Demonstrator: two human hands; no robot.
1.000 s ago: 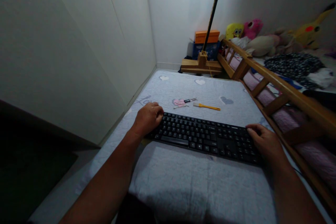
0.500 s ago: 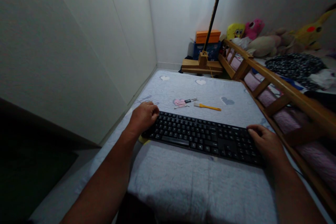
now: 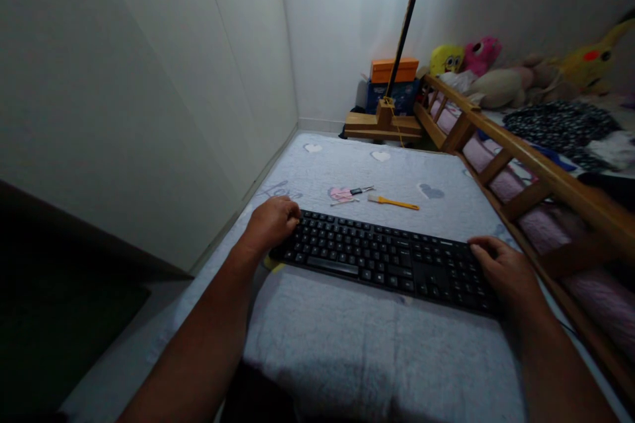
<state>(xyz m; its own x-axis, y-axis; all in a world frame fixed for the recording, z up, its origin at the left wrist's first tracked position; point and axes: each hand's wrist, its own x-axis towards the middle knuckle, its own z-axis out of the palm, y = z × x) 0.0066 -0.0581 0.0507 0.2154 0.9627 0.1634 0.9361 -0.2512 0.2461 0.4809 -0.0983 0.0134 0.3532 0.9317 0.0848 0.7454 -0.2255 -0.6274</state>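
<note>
A black computer keyboard [image 3: 367,258] lies across the light blue cloth, tilted so its right end is nearer me. My left hand [image 3: 272,221] grips its left end, fingers curled at the far corner. On the right end, my right hand [image 3: 508,271] holds the edge with thumb and fingers; part of the fingers is hidden. Beyond the keyboard lies a small brush [image 3: 394,202] with a yellow handle. Beside it are a slim tool with a black grip [image 3: 356,192] and cotton swabs [image 3: 344,201].
The cloth [image 3: 337,330] has heart prints. A white cabinet [image 3: 198,92] stands along the left. On the right runs a wooden bed rail [image 3: 540,152], with plush toys [image 3: 483,56] behind it. A wooden stand base [image 3: 381,122] and an orange box [image 3: 394,70] are at the back.
Both hands stay on the keyboard, which has not visibly moved on the cloth. The whole view has shifted very slightly.
</note>
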